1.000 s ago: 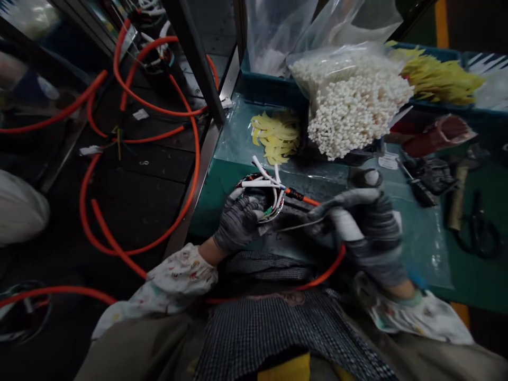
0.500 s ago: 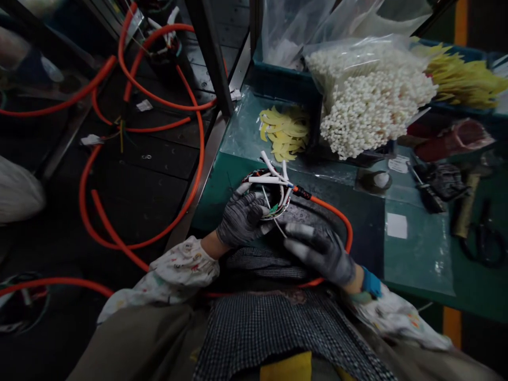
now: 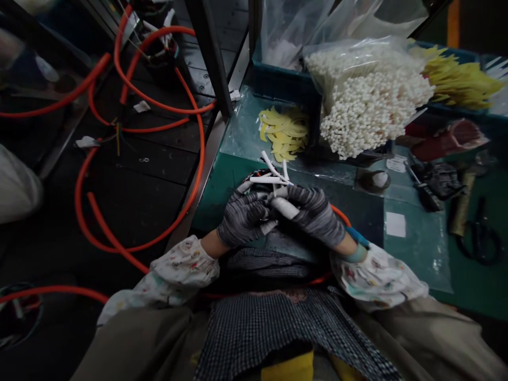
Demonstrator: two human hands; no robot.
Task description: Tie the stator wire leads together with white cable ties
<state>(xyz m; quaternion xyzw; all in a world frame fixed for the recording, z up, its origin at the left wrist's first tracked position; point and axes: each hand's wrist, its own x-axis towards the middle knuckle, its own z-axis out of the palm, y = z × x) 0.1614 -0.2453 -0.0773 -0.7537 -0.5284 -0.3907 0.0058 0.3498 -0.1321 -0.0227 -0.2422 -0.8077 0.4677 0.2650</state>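
Observation:
Gripped in my left hand (image 3: pixel 243 216), in a grey glove with pale fingertips, is a round part (image 3: pixel 256 173) wound with wires. White sleeved leads (image 3: pixel 265 180) stick out of its top. My right hand (image 3: pixel 318 214), gloved the same way, meets the left at the near side of this part, fingers closed. They cover most of the ring, and whatever they pinch is hidden. An orange cable (image 3: pixel 340 215) shows behind my right hand. Beyond the leads, yellow curved strips (image 3: pixel 284 132) lie in a pile on clear plastic.
A bag of white-tipped pieces (image 3: pixel 369 111) stands on the green bench (image 3: pixel 216 180), with more yellow strips (image 3: pixel 460 79) at the back right. Scissors (image 3: pixel 480 233) lie at the right. Orange cables (image 3: pixel 202 153) loop over the dark surface at left, near a metal post (image 3: pixel 208 53).
My right hand has moved left and up from beside the round part onto its near side, and its fingers have closed. My left hand keeps its hold in nearly the same spot.

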